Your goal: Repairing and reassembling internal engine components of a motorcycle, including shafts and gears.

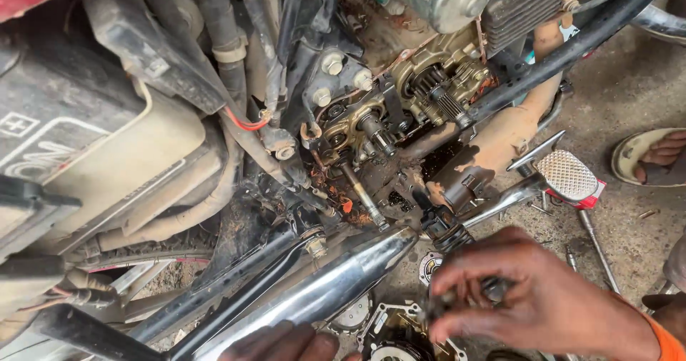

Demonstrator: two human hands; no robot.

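Observation:
I look down into a motorcycle's open engine case [400,118], with bare gears and shafts smeared in orange mud. My right hand [536,297] hovers low at the right, its fingertips pinched on a small dark metal part [457,297] just below the black footrest [439,225]. My left hand [286,343] shows only as knuckles at the bottom edge, resting under the chrome exhaust pipe [336,289]; what it holds is hidden. A long threaded shaft [361,193] sticks out of the case toward me.
A removed engine cover with gears [389,332] lies on the concrete floor beneath my hands. The brake pedal [568,175] and a loose rod [597,243] lie at the right. Another person's sandalled foot [654,157] rests at the right edge. A battery box [78,139] fills the left.

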